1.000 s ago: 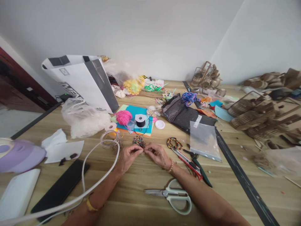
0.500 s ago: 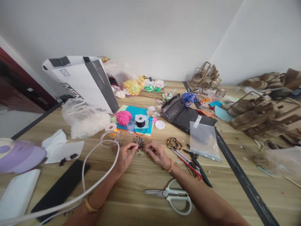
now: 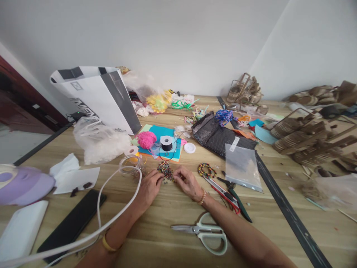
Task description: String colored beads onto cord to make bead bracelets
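Observation:
A small heap of multicoloured beads lies on the table between my two hands. My left hand rests at the heap's left edge, back upward, its fingers bent together over whatever is under them. On the other side my right hand has thumb and forefinger pinched at the beads' right edge; anything between them is too small to see. Just behind the heap stands a spool of black cord, with a loose strand trailing from it. A strung coil of similar beads lies to the right of my right hand.
Scissors lie by my right forearm. A red utility knife and green-handled pliers are farther right. A white cable arches over my left forearm. Pink yarn and a white lid sit behind.
My left hand has rolled over so its back faces up, its thumb-and-finger pinch no longer showing. The right hand has barely moved.

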`<state>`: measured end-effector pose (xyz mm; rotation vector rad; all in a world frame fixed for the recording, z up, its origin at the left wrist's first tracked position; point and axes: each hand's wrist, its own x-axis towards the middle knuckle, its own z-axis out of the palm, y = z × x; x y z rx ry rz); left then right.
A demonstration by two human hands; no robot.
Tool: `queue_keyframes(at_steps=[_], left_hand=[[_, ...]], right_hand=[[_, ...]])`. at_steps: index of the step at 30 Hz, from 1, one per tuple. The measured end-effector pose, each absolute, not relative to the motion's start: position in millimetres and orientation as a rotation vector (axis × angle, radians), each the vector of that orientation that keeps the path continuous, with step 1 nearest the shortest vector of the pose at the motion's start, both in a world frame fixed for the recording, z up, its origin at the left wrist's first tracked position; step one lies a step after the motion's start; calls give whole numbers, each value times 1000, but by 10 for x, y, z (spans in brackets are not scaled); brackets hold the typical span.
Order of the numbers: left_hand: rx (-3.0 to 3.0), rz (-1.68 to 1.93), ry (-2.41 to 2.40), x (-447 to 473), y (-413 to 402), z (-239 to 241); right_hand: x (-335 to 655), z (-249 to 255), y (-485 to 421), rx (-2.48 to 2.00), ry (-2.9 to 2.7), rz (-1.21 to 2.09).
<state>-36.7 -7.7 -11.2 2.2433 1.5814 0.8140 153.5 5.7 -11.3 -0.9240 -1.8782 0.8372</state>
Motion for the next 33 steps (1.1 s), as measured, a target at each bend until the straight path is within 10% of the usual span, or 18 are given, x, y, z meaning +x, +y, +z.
queue_keyframes(at_steps=[22, 33], left_hand=[[2342, 647, 1768, -315, -90, -80], [1439, 1023, 1391, -296, -59, -8]], right_hand=[[1530, -109, 51, -935, -1888, 838], [1546, -98, 48, -921, -1918, 800]])
